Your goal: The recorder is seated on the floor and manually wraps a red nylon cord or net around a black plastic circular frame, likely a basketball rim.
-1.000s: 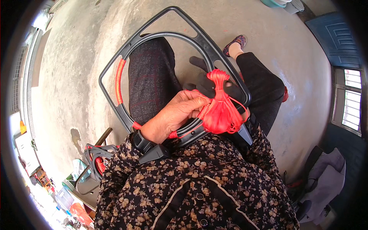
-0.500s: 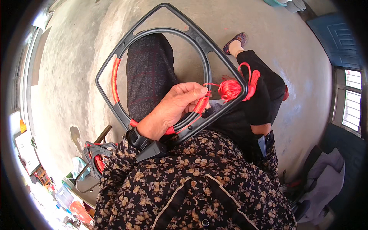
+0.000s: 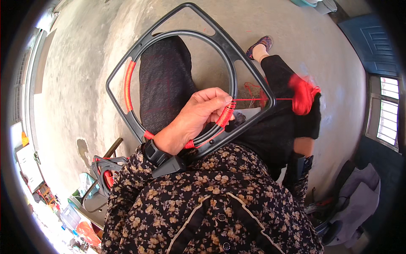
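Across my lap lies a black square frame [image 3: 253,71] with rounded corners and a round ring [image 3: 231,75] inside it. My left hand [image 3: 198,112] is closed on the ring's right side, thumb and finger pinching beside a coil of red cord [image 3: 225,115] wound around it. My right hand [image 3: 308,120], seemingly in a dark glove, is out beyond the frame's right corner with a bundle of red cord [image 3: 303,96]. Motion smears its fingers and the bundle. A taut red strand runs from my left fingertips to that bundle. Another red winding [image 3: 129,86] covers the ring's left side.
Similar dark frames with red cord [image 3: 105,171] rest on a chair [image 3: 95,203] at lower left. Loose red strands [image 3: 253,89] show behind the frame's right corner. A grey cloth [image 3: 359,194] hangs at lower right, near a blue door [image 3: 372,44].
My right hand has swung to the right with the red cord bundle, drawing the strand straight. The left hand keeps its grip, and the frame has barely shifted.
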### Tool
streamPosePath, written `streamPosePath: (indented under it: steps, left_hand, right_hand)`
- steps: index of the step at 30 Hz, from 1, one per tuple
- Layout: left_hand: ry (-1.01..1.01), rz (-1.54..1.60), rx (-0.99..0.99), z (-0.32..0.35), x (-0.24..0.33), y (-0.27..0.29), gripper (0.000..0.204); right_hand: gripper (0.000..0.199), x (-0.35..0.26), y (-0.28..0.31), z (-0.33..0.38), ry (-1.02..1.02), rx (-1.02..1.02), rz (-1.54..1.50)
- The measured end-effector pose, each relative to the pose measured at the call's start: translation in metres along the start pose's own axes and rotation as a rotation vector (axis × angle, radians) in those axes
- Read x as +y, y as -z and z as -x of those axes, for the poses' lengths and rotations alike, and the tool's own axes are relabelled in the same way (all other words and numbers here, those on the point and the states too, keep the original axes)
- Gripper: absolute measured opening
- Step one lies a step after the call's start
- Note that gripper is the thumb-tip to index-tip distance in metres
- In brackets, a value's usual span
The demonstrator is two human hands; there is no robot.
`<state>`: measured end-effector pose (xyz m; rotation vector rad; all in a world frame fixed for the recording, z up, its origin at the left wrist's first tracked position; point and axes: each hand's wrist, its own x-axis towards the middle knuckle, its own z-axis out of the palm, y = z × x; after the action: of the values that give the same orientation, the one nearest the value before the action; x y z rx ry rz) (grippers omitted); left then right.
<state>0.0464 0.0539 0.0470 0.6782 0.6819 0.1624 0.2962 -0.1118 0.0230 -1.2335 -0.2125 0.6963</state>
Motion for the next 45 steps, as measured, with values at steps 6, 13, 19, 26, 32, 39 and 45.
streamPosePath:
  steps: [6,13,19,26,32,39,45]
  left_hand:
    - [-0.011,0.010,-0.002,0.001,0.000,0.002,0.012]
    - [0.010,0.078,0.015,0.000,0.001,-0.001,0.011]
    - [0.054,0.038,-0.033,0.002,0.000,-0.007,0.012]
    - [0.123,0.084,-0.020,0.003,-0.010,-0.002,0.014]
    - [0.067,0.330,0.001,-0.003,-0.024,0.014,0.017]
    - [0.049,0.121,0.000,-0.004,-0.023,0.009,0.016]
    - [0.017,-0.025,-0.063,-0.002,-0.005,0.008,0.015]
  right_hand:
    - [0.035,-0.015,0.087,-0.037,-0.030,-0.022,-0.357]
    - [0.035,-0.026,0.054,-0.040,0.049,0.318,0.528]
    - [0.027,0.047,-0.052,-0.017,0.198,-0.135,0.562]
    - [0.037,0.084,-0.028,0.026,0.394,-0.889,0.980]
    - [0.044,0.101,0.000,0.029,0.424,-1.017,1.023]
    - [0.034,0.088,-0.005,0.021,0.378,-0.932,0.935]
    - [0.027,0.056,0.011,0.034,0.187,-0.787,0.783]
